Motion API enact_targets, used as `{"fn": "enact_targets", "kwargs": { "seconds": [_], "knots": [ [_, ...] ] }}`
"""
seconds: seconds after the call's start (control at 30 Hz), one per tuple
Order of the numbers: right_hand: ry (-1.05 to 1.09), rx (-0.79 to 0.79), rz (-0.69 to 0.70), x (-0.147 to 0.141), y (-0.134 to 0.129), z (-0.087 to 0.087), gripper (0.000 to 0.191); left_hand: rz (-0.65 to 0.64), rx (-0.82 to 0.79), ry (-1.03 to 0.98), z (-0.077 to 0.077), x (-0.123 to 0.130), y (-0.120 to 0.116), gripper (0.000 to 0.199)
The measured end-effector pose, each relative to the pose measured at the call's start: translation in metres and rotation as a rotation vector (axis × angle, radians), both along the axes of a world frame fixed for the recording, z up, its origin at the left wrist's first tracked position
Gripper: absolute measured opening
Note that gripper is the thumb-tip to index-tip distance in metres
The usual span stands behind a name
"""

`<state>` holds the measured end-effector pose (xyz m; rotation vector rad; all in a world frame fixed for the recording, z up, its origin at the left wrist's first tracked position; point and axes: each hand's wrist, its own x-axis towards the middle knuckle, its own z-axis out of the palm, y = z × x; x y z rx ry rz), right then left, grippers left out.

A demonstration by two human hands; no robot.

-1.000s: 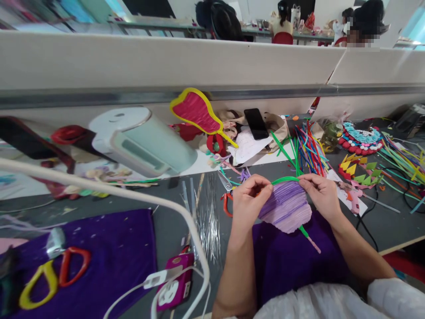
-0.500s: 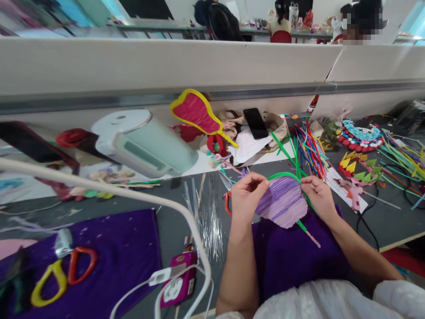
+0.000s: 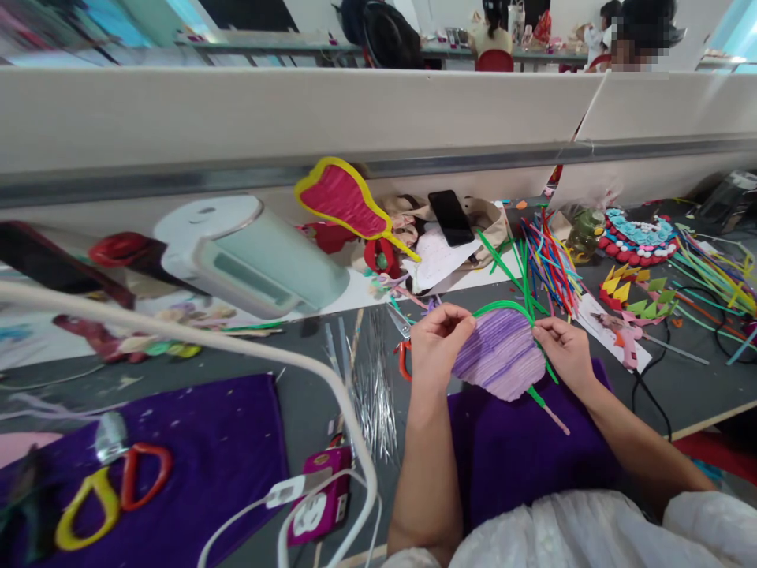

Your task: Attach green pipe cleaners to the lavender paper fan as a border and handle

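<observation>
A purple-and-lilac striped, rounded panel (image 3: 500, 359) is held up above a dark purple cloth (image 3: 532, 457). Along its top edge curves a green pipe cleaner (image 3: 502, 304). At the upper left edge my left hand (image 3: 441, 347) pinches the panel and the pipe cleaner between thumb and fingers. My right hand (image 3: 564, 351) has its fingers closed on the pipe cleaner by the right edge, and a loose green end hangs below them. From the panel's lower right sticks out a thin stem (image 3: 556, 418), green near the panel and pinkish beyond.
Ahead lies a bundle of coloured pipe cleaners (image 3: 550, 260). A pink glue gun (image 3: 630, 343) rests at right. Silver strands (image 3: 375, 386) and orange-handled scissors (image 3: 404, 359) lie left of my hands. A white cable (image 3: 266, 347) arches across the left. A yellow-rimmed red fan (image 3: 340, 197) stands behind.
The view has shifted slightly. My hands keep nearly the same grip on the panel and pipe cleaner, and more of the loose green end shows under my right fingers.
</observation>
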<state>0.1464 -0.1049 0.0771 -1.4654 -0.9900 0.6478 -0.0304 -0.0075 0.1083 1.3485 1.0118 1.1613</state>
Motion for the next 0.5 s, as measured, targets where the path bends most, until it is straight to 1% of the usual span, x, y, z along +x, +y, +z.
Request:
{"fn": "enact_targets", "kwargs": {
  "seconds": [0.1, 0.23, 0.4, 0.5],
  "knots": [
    [-0.012, -0.006, 0.005, -0.001, 0.0, 0.001, 0.022, 0.001, 0.01, 0.003, -0.002, 0.0, 0.0, 0.01],
    [-0.027, -0.019, 0.017, 0.0, -0.001, -0.006, 0.022, 0.0, -0.018, -0.022, -0.005, -0.001, 0.003, 0.01],
    [-0.053, 0.077, 0.056, 0.001, -0.005, -0.018, 0.022, 0.004, -0.043, -0.031, -0.007, -0.001, 0.005, 0.01],
    [-0.092, 0.108, 0.058, 0.001, -0.008, -0.021, 0.023, 0.009, -0.054, -0.028, -0.007, 0.0, 0.006, 0.01]
  ]
}}
